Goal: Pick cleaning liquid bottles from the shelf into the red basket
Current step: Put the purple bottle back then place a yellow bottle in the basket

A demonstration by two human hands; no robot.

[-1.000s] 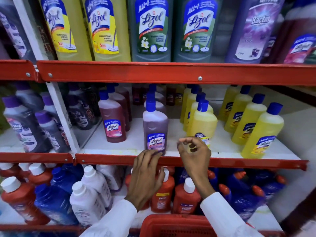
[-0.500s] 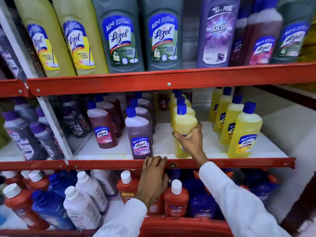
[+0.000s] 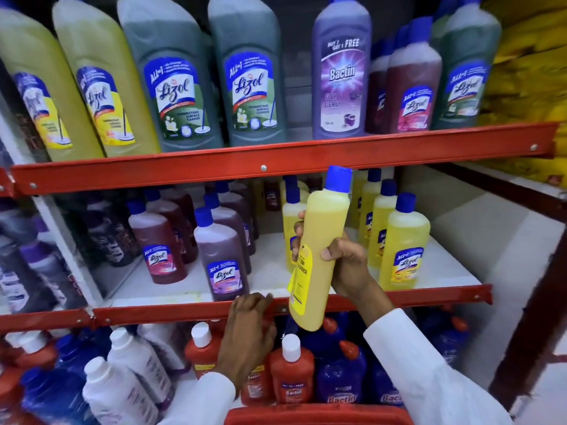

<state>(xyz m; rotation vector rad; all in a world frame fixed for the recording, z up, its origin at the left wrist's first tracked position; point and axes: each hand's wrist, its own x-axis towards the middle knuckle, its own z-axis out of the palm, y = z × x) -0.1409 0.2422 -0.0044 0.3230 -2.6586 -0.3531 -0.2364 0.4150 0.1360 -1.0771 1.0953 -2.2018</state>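
My right hand [image 3: 346,265] grips a yellow cleaning liquid bottle [image 3: 322,250] with a blue cap, held tilted in front of the middle shelf's red rail [image 3: 184,311]. My left hand [image 3: 248,329] rests with its fingers curled over that rail, holding no bottle. The red basket [image 3: 316,414] shows only its rim at the bottom edge, below both hands. More yellow bottles [image 3: 405,250] stand on the middle shelf to the right, and purple and maroon bottles [image 3: 222,256] stand to the left.
Large yellow, green and purple bottles [image 3: 171,78] line the top shelf above a red rail [image 3: 276,165]. Orange, white and blue bottles [image 3: 291,366] crowd the bottom shelf. A dark upright post [image 3: 534,302] bounds the shelf on the right.
My right hand closed on the front yellow bottle and lifted it off the middle shelf toward me. The left hand stayed on the rail. The view shifted upward.
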